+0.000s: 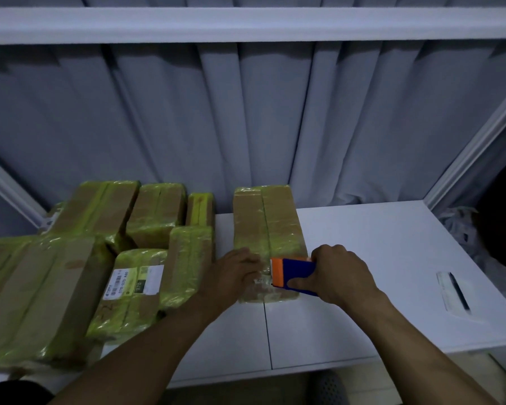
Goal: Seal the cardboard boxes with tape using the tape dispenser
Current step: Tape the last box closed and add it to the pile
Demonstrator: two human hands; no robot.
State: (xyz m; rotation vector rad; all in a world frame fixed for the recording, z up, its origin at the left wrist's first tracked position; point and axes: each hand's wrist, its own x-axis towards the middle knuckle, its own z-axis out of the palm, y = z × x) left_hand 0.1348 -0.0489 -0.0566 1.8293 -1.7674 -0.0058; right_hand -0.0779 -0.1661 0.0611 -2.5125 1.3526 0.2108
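The right hand (339, 273) is gripping the blue and orange dispenser (293, 273), its fingers (300, 285) curling round the blue body and the thumb wrapping over the top. The dispenser is pressing against the near end of a long box (268, 226), orange edge pointing left. That box is lying alone on the white worktop (377, 258), running away from the person, and glossy yellow-green tape is already covering much of its top.

The left hand (231, 273) is resting on the same near end, just beside the dispenser's orange edge. Its fingers are bending down onto the taped surface; I cannot tell whether they are pinching loose tape or only pressing.

A pile of taped boxes (70, 273) is crowding the worktop's left side, one of them showing a white label (135, 280). A paper slip (453, 293) is lying well apart on the right. A grey curtain (246, 127) is hanging behind.
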